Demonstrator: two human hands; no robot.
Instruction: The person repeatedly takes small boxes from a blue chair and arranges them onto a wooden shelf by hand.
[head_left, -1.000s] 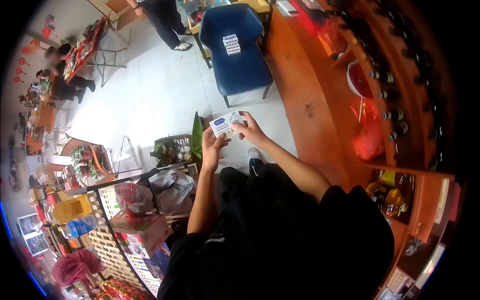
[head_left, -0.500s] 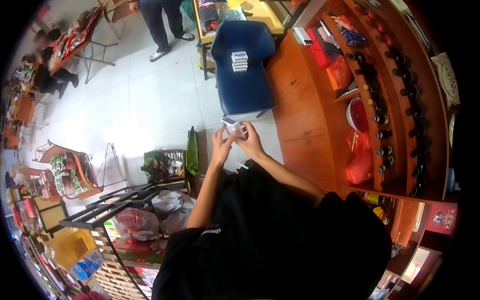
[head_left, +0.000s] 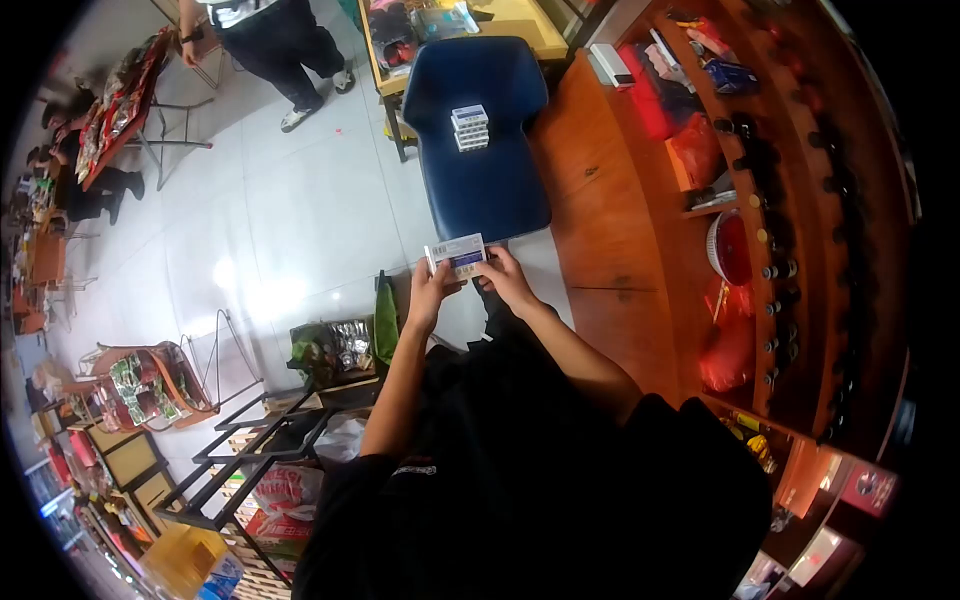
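Observation:
Between my two hands is a small white and blue box (head_left: 456, 252), its broad printed face turned up toward me. My left hand (head_left: 431, 292) grips its left end, thumb on the face. At the right end, my right hand (head_left: 508, 280) holds it with the thumb along the lower edge. Just beyond stands a blue chair (head_left: 480, 195). On its seat sits a stack of similar white and blue boxes (head_left: 468, 127). The print on the held box is too small to read.
A wooden cabinet (head_left: 610, 230) and shelves with bottles (head_left: 780, 270) stand at right. Behind the chair is a table (head_left: 530, 30) with goods. Another person (head_left: 275, 50) stands at upper left. A black metal rack (head_left: 230, 470) and a green bag (head_left: 385, 320) are at lower left.
The box has turned from a tilted, end-on pose to show its broad face, and both hands now hold its ends. The standing person has shifted left.

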